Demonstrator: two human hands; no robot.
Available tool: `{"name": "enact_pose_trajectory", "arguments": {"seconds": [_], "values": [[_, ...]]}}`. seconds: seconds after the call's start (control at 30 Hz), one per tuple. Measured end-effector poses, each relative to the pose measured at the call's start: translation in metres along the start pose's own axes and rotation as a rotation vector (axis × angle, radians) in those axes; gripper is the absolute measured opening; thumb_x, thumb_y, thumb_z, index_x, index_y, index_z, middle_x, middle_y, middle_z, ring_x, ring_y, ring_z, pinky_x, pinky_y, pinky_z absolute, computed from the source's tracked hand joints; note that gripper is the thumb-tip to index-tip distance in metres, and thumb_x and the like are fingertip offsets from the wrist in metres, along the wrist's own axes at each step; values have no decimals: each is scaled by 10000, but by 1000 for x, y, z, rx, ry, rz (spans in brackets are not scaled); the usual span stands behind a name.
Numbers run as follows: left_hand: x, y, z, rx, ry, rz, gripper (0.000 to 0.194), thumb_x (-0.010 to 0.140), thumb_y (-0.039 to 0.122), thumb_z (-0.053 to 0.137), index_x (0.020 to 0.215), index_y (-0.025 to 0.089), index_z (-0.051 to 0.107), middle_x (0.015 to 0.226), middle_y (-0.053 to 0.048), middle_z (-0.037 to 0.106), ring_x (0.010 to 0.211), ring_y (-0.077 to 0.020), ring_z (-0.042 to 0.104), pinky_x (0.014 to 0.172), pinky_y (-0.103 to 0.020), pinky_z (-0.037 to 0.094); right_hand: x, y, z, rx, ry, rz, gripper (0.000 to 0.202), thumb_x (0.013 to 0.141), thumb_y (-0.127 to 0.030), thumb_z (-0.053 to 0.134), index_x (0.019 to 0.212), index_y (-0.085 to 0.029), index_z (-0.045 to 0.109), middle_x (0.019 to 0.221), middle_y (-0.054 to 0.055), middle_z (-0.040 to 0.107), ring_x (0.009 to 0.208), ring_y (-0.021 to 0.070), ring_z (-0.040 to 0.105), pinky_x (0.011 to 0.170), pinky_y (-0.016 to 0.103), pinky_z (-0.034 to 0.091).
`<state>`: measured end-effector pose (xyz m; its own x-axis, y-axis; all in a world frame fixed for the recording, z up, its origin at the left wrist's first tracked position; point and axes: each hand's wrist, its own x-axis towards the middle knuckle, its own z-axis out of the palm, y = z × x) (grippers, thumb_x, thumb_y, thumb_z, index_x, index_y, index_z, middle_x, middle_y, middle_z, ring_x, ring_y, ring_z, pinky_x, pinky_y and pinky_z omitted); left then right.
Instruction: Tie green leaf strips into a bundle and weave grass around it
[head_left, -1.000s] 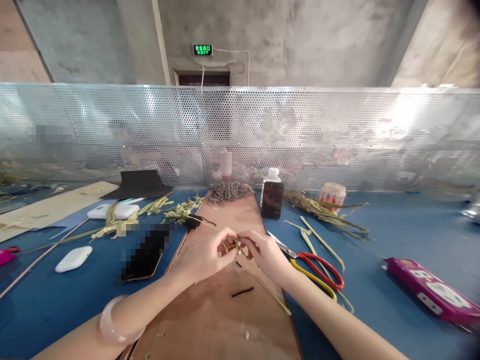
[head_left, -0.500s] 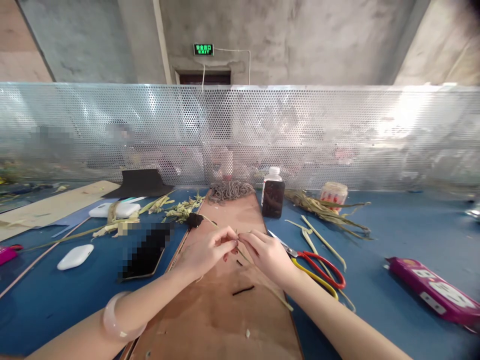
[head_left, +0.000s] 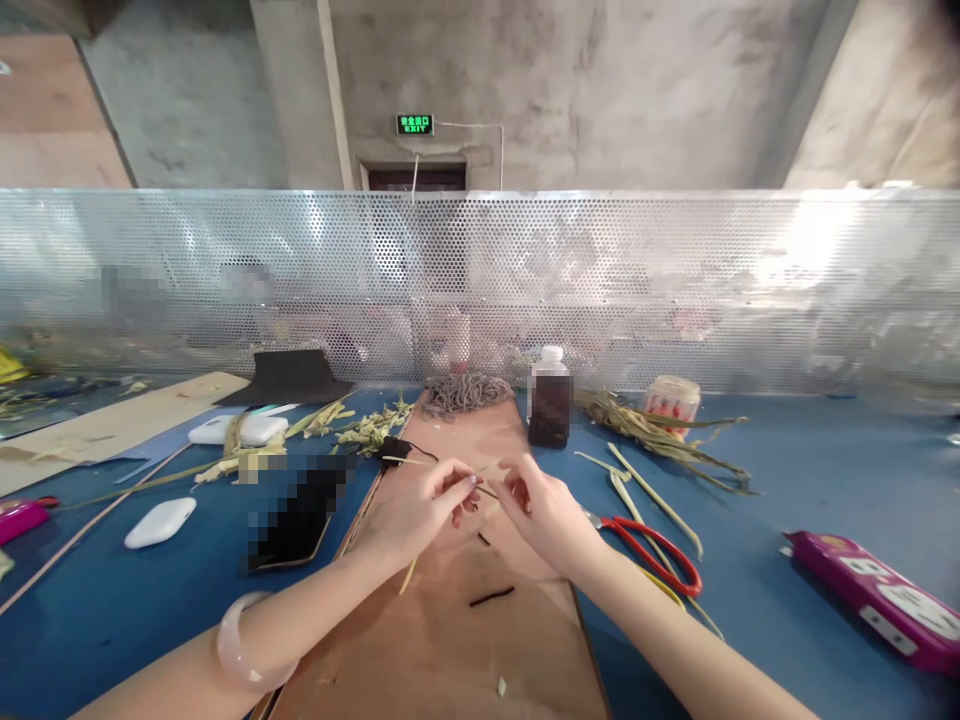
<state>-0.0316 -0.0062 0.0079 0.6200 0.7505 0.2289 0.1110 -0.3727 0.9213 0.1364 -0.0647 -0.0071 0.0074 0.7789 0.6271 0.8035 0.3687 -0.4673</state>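
Over the brown board (head_left: 420, 660), my left hand (head_left: 431, 505) pinches a thin strip of plant fibre, whose ends show above and below the hand. My right hand (head_left: 536, 510) is close beside it on the right, fingers curled around a thin dark strand that runs toward the left fingertips. A short black piece of cord (head_left: 492, 597) lies on the board below the hands. A black bundle (head_left: 395, 451) rests at the board's left edge.
Red-and-yellow scissors (head_left: 652, 555) and pale strips lie right of the board, a purple power strip (head_left: 874, 590) farther right. Behind stand a dark bottle (head_left: 550, 400) and grey tangled cord (head_left: 469, 395). A phone (head_left: 296, 520) and white case (head_left: 160, 522) lie left.
My right hand has moved slightly away from my left, with its fingers lifted. The pale strip's long end no longer trails toward the lower right; an end now hangs below my left hand.
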Motion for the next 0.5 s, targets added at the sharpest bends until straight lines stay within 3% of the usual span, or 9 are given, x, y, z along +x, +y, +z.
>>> {"name": "enact_pose_trajectory", "arguments": {"seconds": [0.1,0.2,0.37,0.5], "values": [[0,-1,1,43,55,-28,263,855,429,446,816,208,583,693,-9,591,603,-144,518,587,-255,397,-1,0,4,65,-86,-68,106,912,-234,450,967,-189,529,725,11,633,612,137,593,576,219,429],[-1,-4,2,23,85,-62,287,859,435,423,793,205,581,700,-24,605,621,-162,530,562,-262,391,-2,-1,7,103,-79,-95,158,933,-166,371,905,-193,524,733,9,624,616,124,587,589,210,422],[1,-3,4,-161,-39,-44,273,869,405,437,756,176,534,673,-5,550,612,-135,497,580,-254,393,-3,-7,6,-15,-71,-138,147,916,-154,386,883,-184,525,801,35,604,698,150,589,631,228,415],[1,0,5,-248,-57,-73,267,869,376,449,718,164,509,662,-3,540,591,-118,474,571,-245,382,-5,-11,3,-140,-109,-187,156,918,-170,361,914,-175,517,843,50,582,644,148,578,547,225,377]]}}
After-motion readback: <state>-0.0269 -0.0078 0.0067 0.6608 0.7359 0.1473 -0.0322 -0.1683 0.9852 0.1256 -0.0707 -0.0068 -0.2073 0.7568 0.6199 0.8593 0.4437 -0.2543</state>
